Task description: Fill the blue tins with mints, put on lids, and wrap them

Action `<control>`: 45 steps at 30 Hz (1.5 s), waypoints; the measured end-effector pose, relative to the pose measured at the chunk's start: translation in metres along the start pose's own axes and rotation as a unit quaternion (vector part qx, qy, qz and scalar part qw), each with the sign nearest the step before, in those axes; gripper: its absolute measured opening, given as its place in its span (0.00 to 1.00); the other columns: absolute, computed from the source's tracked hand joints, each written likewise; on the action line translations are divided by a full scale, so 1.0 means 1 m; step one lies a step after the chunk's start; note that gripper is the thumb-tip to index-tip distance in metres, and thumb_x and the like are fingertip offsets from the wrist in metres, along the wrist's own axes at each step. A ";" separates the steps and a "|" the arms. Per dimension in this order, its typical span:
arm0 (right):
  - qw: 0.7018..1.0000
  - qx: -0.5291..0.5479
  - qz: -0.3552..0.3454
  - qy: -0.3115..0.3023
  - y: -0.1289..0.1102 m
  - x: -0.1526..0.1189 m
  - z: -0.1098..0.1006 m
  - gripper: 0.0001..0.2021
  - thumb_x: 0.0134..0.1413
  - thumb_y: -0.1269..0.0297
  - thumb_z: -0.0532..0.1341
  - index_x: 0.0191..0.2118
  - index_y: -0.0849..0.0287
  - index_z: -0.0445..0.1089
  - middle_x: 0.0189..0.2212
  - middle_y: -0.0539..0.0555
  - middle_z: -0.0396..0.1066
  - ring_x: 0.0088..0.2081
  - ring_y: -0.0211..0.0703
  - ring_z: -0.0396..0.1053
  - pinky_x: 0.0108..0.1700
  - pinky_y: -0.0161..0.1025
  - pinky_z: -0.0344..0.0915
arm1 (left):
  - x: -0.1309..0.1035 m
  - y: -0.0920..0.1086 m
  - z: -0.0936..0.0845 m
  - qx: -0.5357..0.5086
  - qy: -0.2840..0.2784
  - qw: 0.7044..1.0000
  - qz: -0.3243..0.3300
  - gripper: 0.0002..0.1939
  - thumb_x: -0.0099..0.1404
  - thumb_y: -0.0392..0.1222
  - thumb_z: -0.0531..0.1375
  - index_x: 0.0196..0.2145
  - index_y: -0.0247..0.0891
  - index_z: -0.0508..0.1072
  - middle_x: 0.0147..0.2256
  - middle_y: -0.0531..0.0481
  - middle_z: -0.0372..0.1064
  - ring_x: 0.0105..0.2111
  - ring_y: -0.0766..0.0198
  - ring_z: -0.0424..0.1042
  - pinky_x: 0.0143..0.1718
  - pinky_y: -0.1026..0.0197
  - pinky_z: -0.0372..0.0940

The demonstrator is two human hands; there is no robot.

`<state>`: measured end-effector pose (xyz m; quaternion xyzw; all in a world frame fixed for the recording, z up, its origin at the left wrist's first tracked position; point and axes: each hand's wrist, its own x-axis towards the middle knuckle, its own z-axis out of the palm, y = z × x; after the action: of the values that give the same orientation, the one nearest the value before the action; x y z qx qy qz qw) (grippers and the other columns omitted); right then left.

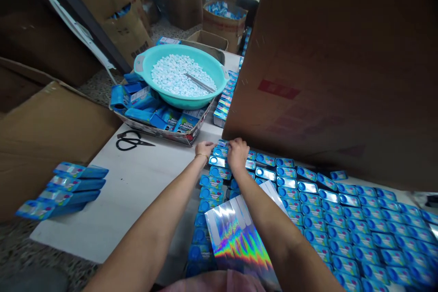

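Note:
Both hands meet at the far end of the leftmost row of small blue candy boxes [221, 173]. My left hand [204, 148] is closed, its fingertips at the left end of the last box [222, 143]. At that box's right end, my right hand [238, 151] is closed with curled fingers. A shiny patch shows on the box top between them; whatever the fingertips pinch is too small to make out. Beneath my right forearm, a rainbow-shiny sticker sheet [236, 232] lies over the boxes, partly hidden by the arm.
A turquoise basin [191, 101] of white candies with a grey utensil rests on a carton [160, 133] of flattened blue packs. Black scissors [132, 141] and several blue boxes [68, 187] lie left on the white table [137, 182]. A large cardboard box [325, 77] stands directly behind the rows.

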<state>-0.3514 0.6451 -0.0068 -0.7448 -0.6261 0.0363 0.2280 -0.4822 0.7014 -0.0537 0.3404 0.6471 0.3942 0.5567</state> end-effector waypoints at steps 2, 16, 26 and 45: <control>0.993 -0.055 -0.082 -0.067 0.006 -0.002 -0.012 0.13 0.53 0.70 0.51 0.40 0.52 0.69 0.35 0.58 0.63 0.37 0.49 0.57 0.36 0.44 0.51 | -0.006 0.005 -0.007 0.021 0.031 0.999 0.019 0.08 0.39 0.36 0.64 0.22 0.35 0.73 0.23 0.50 0.69 0.27 0.64 0.67 0.31 0.64 0.60; 0.916 0.080 -0.296 -0.258 0.009 -0.126 -0.084 0.15 0.53 0.57 0.54 0.47 0.53 0.66 0.40 0.55 0.66 0.41 0.45 0.58 0.41 0.42 0.54 | -0.217 -0.040 -0.095 0.420 -0.186 0.858 0.231 0.14 0.48 0.50 0.61 0.31 0.41 0.72 0.33 0.47 0.64 0.37 0.56 0.62 0.41 0.55 0.56; 0.899 0.016 -0.388 -0.203 0.017 -0.158 -0.073 0.15 0.58 0.69 0.48 0.49 0.59 0.62 0.43 0.57 0.65 0.42 0.44 0.59 0.40 0.42 0.58 | -0.210 -0.052 -0.074 0.115 -0.173 0.978 0.008 0.08 0.51 0.45 0.59 0.23 0.38 0.68 0.19 0.53 0.65 0.22 0.66 0.64 0.25 0.64 0.58; 0.899 0.303 -0.076 -0.306 0.011 -0.101 -0.142 0.07 0.53 0.65 0.52 0.28 0.59 0.64 0.27 0.50 0.65 0.30 0.35 0.62 0.32 0.33 0.58 | -0.207 -0.038 -0.069 0.159 -0.128 0.974 0.100 0.13 0.51 0.49 0.59 0.31 0.38 0.73 0.32 0.49 0.69 0.29 0.64 0.66 0.30 0.63 0.59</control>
<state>-0.3145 0.5058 0.0918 -0.5416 -0.6785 0.4332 0.2422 -0.5195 0.4931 0.0107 0.5354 0.5875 0.2934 0.5312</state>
